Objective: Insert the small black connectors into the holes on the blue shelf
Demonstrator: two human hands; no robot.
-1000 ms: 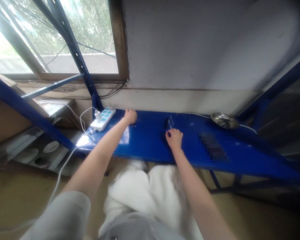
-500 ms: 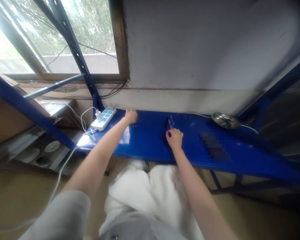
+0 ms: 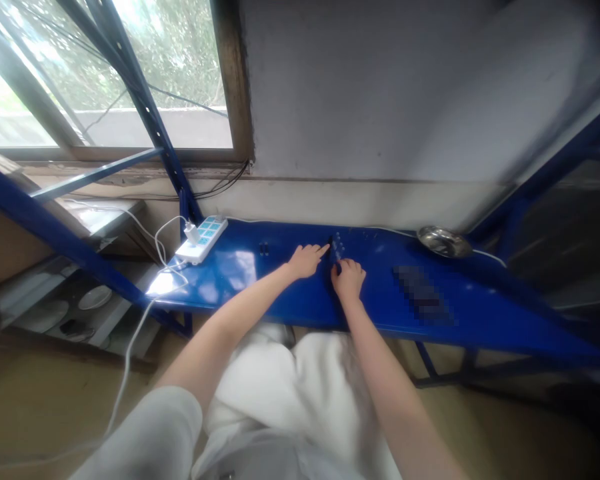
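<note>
My left hand (image 3: 307, 260) is over the middle of the blue table (image 3: 290, 297), with its index finger stretched toward a small dark strip (image 3: 330, 241). I see nothing held in it. Right beside that strip is a row of small clear pieces (image 3: 337, 245). My right hand (image 3: 349, 277) is at the near end of this row, thumb and fingers curled round a small dark object (image 3: 337, 267) too small to identify. To the left, two small dark pieces (image 3: 264, 249) lie side by side on the table.
A white power strip (image 3: 202, 240) with a plugged-in charger is at the table's left end. On the right are a shiny metal dish (image 3: 444, 241) and a blurred-out dark flat object (image 3: 424, 293). Blue rack posts (image 3: 153, 120) stand on both sides. A cable runs along the wall.
My left hand has moved right, from beside the power strip to the dark strip, and the two small dark pieces now show uncovered. My right hand stays in nearly the same place.
</note>
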